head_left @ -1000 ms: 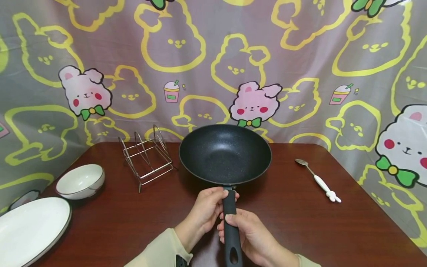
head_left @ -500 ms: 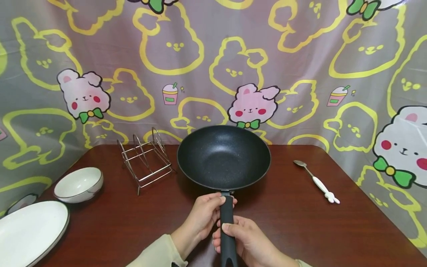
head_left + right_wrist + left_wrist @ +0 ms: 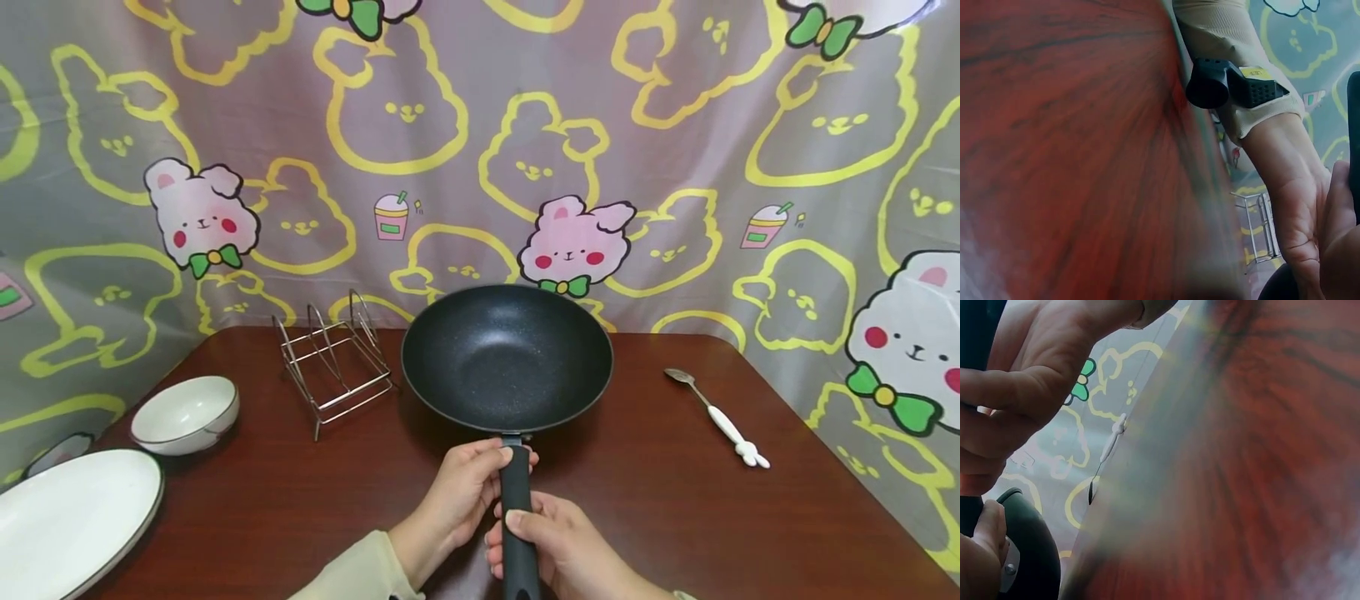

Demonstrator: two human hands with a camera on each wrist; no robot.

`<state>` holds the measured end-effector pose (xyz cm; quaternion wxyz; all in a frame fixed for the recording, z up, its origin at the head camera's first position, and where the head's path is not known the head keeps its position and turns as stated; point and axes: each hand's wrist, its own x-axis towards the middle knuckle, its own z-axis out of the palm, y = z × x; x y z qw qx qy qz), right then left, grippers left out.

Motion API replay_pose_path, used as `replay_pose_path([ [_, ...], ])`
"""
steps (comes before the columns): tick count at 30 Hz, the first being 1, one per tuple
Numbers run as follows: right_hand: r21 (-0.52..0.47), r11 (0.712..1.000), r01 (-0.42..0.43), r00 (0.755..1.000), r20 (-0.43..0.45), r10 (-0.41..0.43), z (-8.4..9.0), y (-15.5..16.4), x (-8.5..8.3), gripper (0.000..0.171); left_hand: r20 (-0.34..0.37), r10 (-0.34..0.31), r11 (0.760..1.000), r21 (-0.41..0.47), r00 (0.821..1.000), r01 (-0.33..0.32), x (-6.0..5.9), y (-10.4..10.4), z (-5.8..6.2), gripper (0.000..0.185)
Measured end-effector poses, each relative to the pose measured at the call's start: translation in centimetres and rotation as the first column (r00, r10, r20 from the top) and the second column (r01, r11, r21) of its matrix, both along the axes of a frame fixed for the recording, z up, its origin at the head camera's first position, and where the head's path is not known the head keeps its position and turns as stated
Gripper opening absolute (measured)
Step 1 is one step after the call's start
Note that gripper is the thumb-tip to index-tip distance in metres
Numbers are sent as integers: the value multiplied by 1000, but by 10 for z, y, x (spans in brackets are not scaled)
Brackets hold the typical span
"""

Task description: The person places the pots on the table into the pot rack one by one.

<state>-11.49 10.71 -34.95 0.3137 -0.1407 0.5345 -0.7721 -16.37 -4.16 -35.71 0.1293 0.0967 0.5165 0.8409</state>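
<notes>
Tabletop [image 3: 675,517]: dark red wood; it carries everything here and fills most of both wrist views.
Plate [image 3: 67,517]: big, white, at my near left corner, well apart from my hands.
Pan [image 3: 507,357]: black non-stick, empty, at the middle of the tabletop with its handle [image 3: 517,508] pointing straight at me. I judge it stiff and fairly heavy at the bowl end, so it would tip forward from a loose hold. The handle looks matte and grippy, the right place to take it.
Rack [image 3: 335,360]: bare wire, just left of the pan.
Bowl [image 3: 185,412]: white, empty, between rack and plate.
Left hand [image 3: 468,483]: wrapped round the handle high up, close under the pan's rim, thumb on top.
Right hand [image 3: 558,542]: wrapped round the handle lower down, touching my left, thumb across the front.
Spoon [image 3: 716,415]: white-handled, lying well off to the right.
</notes>
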Motion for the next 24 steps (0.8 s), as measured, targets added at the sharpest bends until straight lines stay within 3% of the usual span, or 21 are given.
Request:
replay_pose_path([
  [6, -12, 999, -37, 998, -52, 36, -1, -1, 1, 27, 2, -29, 999, 30, 1000, 29, 0, -2, -2, 39],
  [11, -14, 998, -63, 997, -44, 63, -1, -1, 2, 29, -9, -62, 997, 47, 998, 62, 2, -4, -3, 42],
  [18, -7, 998, -60, 995, -78, 60, 0, 0, 2, 33, -30, -48, 997, 58, 998, 49, 0, -4, 0, 39],
  [24, 7, 998, -55, 983, -173, 56, -3, -1, -2, 31, -45, -45, 997, 57, 998, 48, -1, -7, 4, 39],
])
